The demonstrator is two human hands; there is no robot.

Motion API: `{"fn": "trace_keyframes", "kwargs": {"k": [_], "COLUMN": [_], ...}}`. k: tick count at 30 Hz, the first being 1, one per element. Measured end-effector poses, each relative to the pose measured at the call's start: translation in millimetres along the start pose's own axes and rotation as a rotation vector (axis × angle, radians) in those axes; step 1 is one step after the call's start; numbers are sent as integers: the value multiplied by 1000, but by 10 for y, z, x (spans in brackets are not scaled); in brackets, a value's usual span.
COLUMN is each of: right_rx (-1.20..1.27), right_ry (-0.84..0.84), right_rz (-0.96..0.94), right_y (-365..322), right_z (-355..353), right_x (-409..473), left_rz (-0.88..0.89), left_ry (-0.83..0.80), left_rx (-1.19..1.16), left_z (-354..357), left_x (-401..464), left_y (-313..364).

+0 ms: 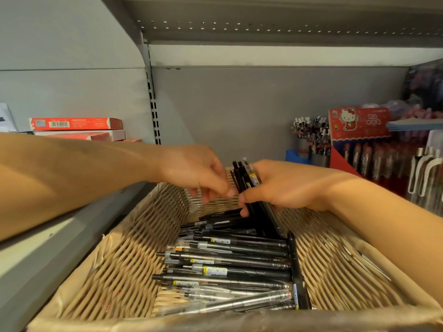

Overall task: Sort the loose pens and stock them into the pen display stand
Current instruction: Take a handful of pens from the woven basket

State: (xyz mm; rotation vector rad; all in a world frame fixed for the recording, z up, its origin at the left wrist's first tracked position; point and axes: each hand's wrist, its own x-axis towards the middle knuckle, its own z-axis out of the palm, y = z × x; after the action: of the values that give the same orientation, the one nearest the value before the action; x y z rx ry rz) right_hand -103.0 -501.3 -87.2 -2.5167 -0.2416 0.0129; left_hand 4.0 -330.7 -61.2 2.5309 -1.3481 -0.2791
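Note:
A woven tan basket (115, 267) fills the lower view and holds several loose pens (230, 267), mostly black, a few clear, lying crosswise. My right hand (285, 188) grips a bundle of black pens (244, 178) upright over the basket's far side. My left hand (196, 173) reaches in from the left, and its fingertips touch the bundle at about mid-length. The red pen display stand (354, 142) stands on the shelf at the right, with red pens in its slots.
Grey shelf back and an upper shelf (263, 32) overhang the area. Red boxes (76, 124) are stacked at the left. Metal cups of pens (309, 137) sit beside the display stand. White-clipped pens (424, 173) hang at the far right.

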Motion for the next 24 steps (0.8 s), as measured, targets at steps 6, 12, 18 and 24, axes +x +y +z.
{"fn": "trace_keyframes", "kwargs": {"k": [6, 12, 18, 24], "right_rx": [-17, -95, -214, -258], "right_ry": [8, -1, 9, -14], "right_rz": [-16, -6, -8, -34], "right_y": [3, -26, -13, -36], "right_z": [-9, -4, 20, 28], "right_x": [4, -21, 16, 2], "left_rz": [-175, -119, -166, -206], "left_ry": [-384, -408, -467, -490], "left_rx": [541, 561, 486, 323], "left_z": [159, 173, 159, 168], "left_x": [-28, -20, -23, 11], "left_y": [-17, 0, 28, -24]}}
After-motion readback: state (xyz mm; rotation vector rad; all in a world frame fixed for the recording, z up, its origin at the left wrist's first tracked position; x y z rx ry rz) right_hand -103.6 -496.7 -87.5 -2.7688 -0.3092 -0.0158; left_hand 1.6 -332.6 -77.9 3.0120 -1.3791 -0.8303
